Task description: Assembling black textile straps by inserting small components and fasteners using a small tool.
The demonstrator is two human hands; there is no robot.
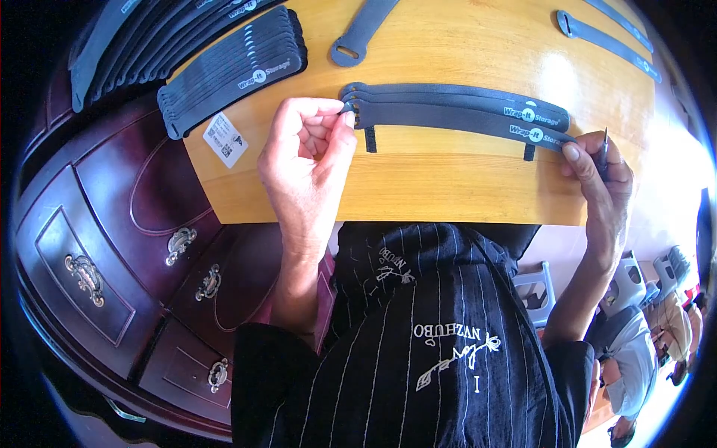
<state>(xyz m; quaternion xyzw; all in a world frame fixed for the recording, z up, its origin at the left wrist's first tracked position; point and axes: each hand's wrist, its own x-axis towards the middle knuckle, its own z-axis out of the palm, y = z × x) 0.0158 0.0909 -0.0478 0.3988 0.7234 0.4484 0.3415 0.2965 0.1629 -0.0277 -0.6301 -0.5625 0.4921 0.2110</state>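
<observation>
My left hand pinches the slotted left end of a dark grey hook-and-loop strap between thumb and fingers. The strap's right end is between the thumb and fingers of my right hand, so it stretches flat across the table. Just behind it lie overlapping straps of the same kind, slotted ends to the left. Two short black strips stick out below the straps, one near each end. From my right hand a thin pointed tool sticks up; its kind I cannot make out.
On the wooden table lie a fanned strap stack, a larger pile at far left, a single strap and two straps at far right. A white label lies left. Dark red drawers stand left; stools and people are right.
</observation>
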